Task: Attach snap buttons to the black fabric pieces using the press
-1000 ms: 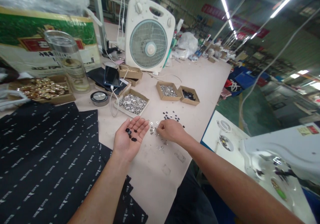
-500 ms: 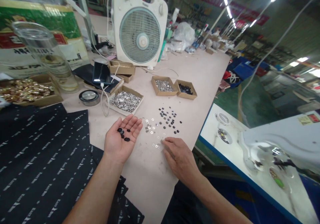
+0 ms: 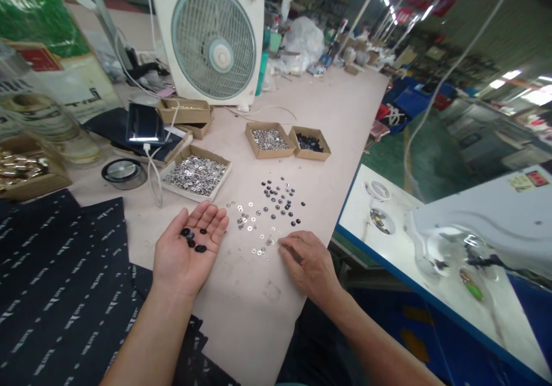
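My left hand is palm up and slightly cupped, with several black snap buttons lying on its palm and fingers. Over the table, my right hand has its thumb and fingertips brought together. Whatever is between those fingertips is hidden. Just left of them lie small silver snap rings. Beyond these, silver snap parts are scattered on the left, while dark snap caps spread out on the right.
Cardboard trays hold silver snap parts, more silver pieces and black pieces. A box fan stands behind. Dark printed fabric covers the left. A white machine on its own table stands right.
The view has shifted, so the fan and trays appear lower left or larger. My right fingertips sit slightly farther right of the silver rings. The black snap buttons remain in my left palm.
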### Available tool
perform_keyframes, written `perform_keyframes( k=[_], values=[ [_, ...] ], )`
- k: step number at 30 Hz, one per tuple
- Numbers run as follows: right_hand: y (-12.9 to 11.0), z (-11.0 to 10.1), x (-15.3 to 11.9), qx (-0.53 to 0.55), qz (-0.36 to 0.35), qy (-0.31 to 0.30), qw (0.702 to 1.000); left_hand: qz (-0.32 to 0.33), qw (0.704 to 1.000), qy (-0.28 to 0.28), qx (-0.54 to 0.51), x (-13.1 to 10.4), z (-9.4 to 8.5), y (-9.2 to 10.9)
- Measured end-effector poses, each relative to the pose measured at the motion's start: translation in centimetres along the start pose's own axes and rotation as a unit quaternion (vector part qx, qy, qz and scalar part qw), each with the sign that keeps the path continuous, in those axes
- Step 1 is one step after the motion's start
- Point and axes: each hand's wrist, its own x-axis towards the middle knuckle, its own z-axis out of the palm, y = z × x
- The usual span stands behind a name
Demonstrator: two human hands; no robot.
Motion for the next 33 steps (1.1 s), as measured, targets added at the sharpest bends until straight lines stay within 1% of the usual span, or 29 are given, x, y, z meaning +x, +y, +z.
perform_keyframes(
  k=[3, 5, 8, 14, 22, 28, 33],
  values=[
    [0.6, -0.1, 0.7, 0.024, 0.037, 0.004, 0.999, -0.001, 1.000, -0.001, 0.001, 0.1, -0.1, -0.1],
    [0.8, -0.1, 1.3, 0.021, 0.050, -0.001, 0.999, -0.002, 1.000, -0.001, 0.001, 0.1, -0.1, -0.1],
    [1.1, 0.1, 2.2, 0.000, 0.047, -0.019, 0.999, -0.004, 1.000, 0.001, -0.001, 0.2, -0.2, -0.2],
    [1.2, 0.5, 3.5, -0.037, 0.057, -0.016, 0.998, -0.008, 1.000, -0.004, -0.005, 0.2, -0.3, -0.2],
    [1.2, 0.2, 3.5, -0.045, 0.031, -0.035, 0.998, -0.011, 1.000, -0.008, -0.007, 0.3, -0.4, -0.3],
    [1.0, -0.4, 3.5, 0.012, 0.000, -0.082, 0.997, -0.016, 1.000, -0.005, -0.006, 0.3, -0.4, -0.3],
    [0.8, 0.0, 3.7, 0.014, 0.010, -0.068, 0.998, -0.016, 1.000, -0.006, -0.004, 0.2, -0.4, -0.4]
  ],
)
